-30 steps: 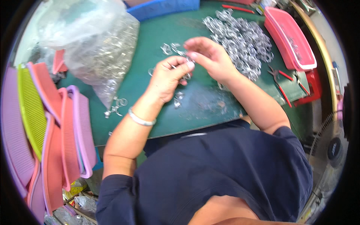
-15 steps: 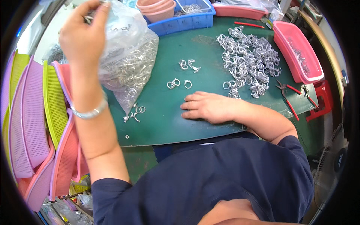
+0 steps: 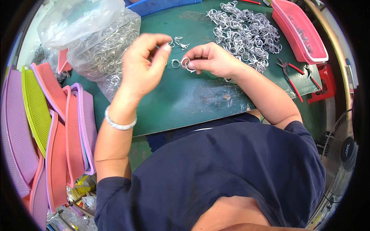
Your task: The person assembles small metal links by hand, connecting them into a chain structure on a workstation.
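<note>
Metal ring [image 3: 186, 62] now pinched in right hand [image 3: 210, 59] just above green worktop [image 3: 185, 100]; left hand [image 3: 144, 63], back from bag of rings [image 3: 100, 46], half-curled, holding something small between fingertips.

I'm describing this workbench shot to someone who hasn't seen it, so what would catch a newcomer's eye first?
Probably the two hands meeting over the green mat: the right hand pinches a small metal ring, the left hand raised beside it. Next, the heap of silvery rings at the mat's far right, with a clear bag of rings at far left. Bright pink, purple and yellow-green mesh trays stand stacked along the left edge.
</note>
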Tool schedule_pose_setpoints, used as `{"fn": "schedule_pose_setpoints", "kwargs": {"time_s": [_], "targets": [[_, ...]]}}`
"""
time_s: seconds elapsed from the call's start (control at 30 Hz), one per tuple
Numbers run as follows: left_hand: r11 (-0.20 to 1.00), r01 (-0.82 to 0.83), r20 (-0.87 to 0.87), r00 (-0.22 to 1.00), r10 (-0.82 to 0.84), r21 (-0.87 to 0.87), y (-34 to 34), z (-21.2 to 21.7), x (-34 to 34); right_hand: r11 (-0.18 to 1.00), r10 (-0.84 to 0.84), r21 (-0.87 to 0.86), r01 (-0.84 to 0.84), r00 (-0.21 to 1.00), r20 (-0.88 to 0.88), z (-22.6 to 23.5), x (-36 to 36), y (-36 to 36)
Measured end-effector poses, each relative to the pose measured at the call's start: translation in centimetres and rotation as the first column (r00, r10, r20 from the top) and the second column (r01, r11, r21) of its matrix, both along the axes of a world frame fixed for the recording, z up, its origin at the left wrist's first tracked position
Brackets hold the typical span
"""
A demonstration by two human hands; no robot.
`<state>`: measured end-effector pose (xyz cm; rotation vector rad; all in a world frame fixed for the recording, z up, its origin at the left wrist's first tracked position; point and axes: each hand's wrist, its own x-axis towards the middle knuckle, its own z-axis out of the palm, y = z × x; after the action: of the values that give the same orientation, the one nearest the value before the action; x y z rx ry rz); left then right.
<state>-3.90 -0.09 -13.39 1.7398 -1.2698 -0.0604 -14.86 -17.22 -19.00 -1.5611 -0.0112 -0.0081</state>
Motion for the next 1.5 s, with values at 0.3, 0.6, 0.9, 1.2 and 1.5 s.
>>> {"fn": "schedule_pose_setpoints", "kwargs": {"time_s": [0.3,0.6,0.9,1.2,1.5], "targets": [[0.985,0.166,-0.425,0.889,-0.171,-0.049,-1.9,-5.4,-0.4,0.938,-0.006,0.347,0.018,0.999,-0.035,0.0,0.1,-0.7],[0.985,0.080,-0.619,0.769,-0.158,-0.152,-2.1,-6.3,-0.8,0.886,0.032,0.463,0.007,0.997,-0.076,0.1,0.3,-0.6],[0.984,0.041,-0.809,0.564,-0.165,-0.173,-1.8,-6.3,-0.5,0.881,0.053,0.473,-0.024,0.997,-0.049,0.1,0.3,-0.6],[0.977,0.019,-0.856,0.478,-0.197,-0.214,-1.8,-6.7,-0.4,0.869,0.028,0.495,0.018,0.996,-0.085,0.1,0.3,-0.6],[0.974,0.004,-0.870,0.449,-0.204,-0.227,-1.7,-6.5,-0.6,0.887,0.045,0.463,0.007,0.994,-0.100,0.1,0.3,-0.7]]}}
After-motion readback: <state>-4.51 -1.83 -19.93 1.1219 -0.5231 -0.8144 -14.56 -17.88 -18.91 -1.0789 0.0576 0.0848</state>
